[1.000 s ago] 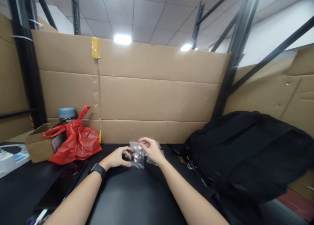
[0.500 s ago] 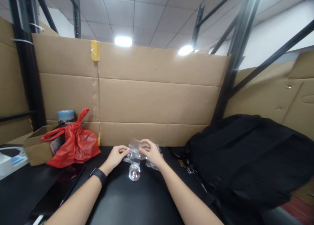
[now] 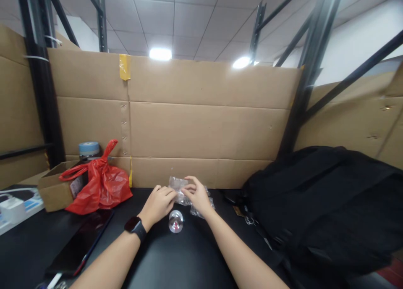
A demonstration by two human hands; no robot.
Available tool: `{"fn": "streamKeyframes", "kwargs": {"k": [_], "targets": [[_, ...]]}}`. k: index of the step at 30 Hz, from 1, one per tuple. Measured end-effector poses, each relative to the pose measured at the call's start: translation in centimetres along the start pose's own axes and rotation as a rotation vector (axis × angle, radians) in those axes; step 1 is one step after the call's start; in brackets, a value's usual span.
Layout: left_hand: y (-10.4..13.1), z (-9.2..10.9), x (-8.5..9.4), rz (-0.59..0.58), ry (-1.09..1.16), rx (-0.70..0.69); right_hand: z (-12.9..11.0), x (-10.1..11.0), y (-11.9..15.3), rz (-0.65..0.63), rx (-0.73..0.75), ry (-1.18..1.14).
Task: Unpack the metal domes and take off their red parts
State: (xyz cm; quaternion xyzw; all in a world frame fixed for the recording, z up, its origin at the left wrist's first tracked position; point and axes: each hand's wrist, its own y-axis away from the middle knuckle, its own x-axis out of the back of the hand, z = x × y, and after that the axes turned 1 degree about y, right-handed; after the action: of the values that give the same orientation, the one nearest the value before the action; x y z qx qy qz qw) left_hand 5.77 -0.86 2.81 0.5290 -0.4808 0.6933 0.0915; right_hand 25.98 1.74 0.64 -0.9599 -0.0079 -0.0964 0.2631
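Note:
A small clear plastic bag [image 3: 176,182] is between my two hands, over the table. My left hand [image 3: 160,203], with a black watch on its wrist, has its fingers curled closed at the bag's left side. My right hand [image 3: 198,196] pinches the bag from the right, thumb and fingers bent towards it. Just in front of the hands, a round, shiny clear object [image 3: 175,222] with a reddish spot stands on the black tabletop; its kind is unclear. More crinkled clear bags [image 3: 197,211] lie under and beside my right hand, partly covered by it.
At left are a red plastic bag [image 3: 105,184], an open cardboard box [image 3: 55,192], a blue-lidded jar [image 3: 89,148], a phone [image 3: 82,243] on a cable and a white power strip [image 3: 19,213]. A black backpack [image 3: 324,205] fills the right. A cardboard wall [image 3: 201,129] closes the back.
My left hand has moved right, closer to my right hand, and turned its back up. The clear bag now stands flatter between the fingers. The view has shifted slightly.

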Motion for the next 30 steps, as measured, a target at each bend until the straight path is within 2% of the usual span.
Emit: {"fn": "streamKeyframes", "kwargs": {"k": [2, 5, 8, 11, 14, 20, 26, 30], "targets": [[0.0, -0.9, -0.2, -0.012, -0.093, 0.048, -0.9, 0.9, 0.0, -0.107, 0.031, 0.123], [0.6, -3.1, 0.0, -0.020, -0.213, 0.221, -2.1, 3.3, 0.1, -0.250, 0.069, 0.504], [1.8, -5.4, 0.1, -0.088, -0.294, 0.444, -2.6, 6.1, 0.3, -0.409, -0.119, 0.780], [2.8, -6.5, -0.5, -0.213, -0.290, 0.591, -2.4, 7.7, 0.9, -0.514, -0.286, 0.848], [3.0, -6.4, -1.3, -0.223, -0.263, 0.627, -2.3, 7.7, 1.5, -0.523, -0.325, 0.850], [2.7, -5.4, -2.6, -0.249, -0.287, 0.703, -3.4, 6.2, 1.6, -0.513, -0.362, 0.946], [2.4, -5.6, -2.9, -0.264, -0.194, 0.725, -4.5, 5.8, 1.7, -0.550, -0.391, 1.063], [2.3, -5.6, -2.7, -0.232, -0.192, 0.732, -4.9, 5.5, 1.8, -0.543, -0.360, 1.040]]}}
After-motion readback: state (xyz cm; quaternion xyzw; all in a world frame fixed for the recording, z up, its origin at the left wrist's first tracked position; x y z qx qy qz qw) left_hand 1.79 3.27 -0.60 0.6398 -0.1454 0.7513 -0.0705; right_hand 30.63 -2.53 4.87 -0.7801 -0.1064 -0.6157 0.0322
